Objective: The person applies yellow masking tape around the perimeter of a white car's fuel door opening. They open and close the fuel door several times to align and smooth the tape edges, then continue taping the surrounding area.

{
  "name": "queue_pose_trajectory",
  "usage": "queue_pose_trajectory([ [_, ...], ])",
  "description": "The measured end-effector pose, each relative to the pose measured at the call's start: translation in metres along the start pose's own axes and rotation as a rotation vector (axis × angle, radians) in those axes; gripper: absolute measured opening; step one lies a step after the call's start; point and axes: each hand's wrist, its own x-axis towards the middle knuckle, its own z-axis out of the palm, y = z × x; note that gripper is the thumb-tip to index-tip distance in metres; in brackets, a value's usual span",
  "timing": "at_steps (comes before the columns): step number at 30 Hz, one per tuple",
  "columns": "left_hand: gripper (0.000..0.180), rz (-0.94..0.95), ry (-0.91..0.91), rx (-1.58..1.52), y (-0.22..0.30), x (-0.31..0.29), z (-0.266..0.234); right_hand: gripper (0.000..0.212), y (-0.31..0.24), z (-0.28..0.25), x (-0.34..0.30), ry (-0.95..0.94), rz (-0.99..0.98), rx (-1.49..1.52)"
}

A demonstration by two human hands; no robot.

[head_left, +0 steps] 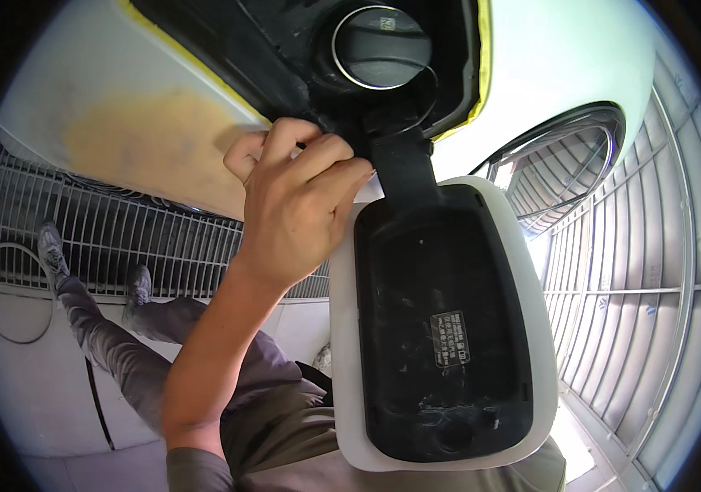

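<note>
My left hand (300, 184) is at the lower edge of a black fuel filler recess (285, 61) in a pale car panel. Its fingers are curled and pressed in against that edge; the tips, and whatever they may pinch, are hidden. Yellow tape (203, 70) lines the recess edge and runs down to my fingers; more shows on the right side. Inside the recess sits a round black fuel cap (383, 49) with a tether. The fuel door (441, 328), black inside with a white rim, hangs swung out on its hinge arm (404, 168), right beside my hand. My right hand is out of view.
A tan sanded-looking patch (150, 139) marks the panel left of my hand. Below it lies a floor grating (170, 246), with my legs and shoes over it. A cable loop (14, 336) rests on the floor. At right are a car window (559, 164) and a ribbed metal wall (629, 262).
</note>
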Motion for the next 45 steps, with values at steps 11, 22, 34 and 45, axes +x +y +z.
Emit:
queue_pose_trajectory([
  [11, 0.010, 0.029, -0.039, 0.096, 0.004, -0.002, -0.002, 0.024, 0.002, -0.001, -0.021, 0.002, -0.052, 0.001],
  [22, 0.010, 0.023, -0.135, 0.040, 0.008, 0.019, -0.006, 0.026, 0.004, -0.007, -0.042, -0.023, -0.062, -0.027],
  [34, 0.007, 0.072, 0.016, 0.103, 0.018, 0.017, 0.004, 0.027, 0.009, -0.005, -0.055, -0.055, -0.118, -0.063],
  [45, 0.007, -0.034, -0.021, 0.180, 0.007, -0.005, 0.015, 0.029, 0.007, 0.000, -0.050, -0.071, -0.405, -0.098],
])
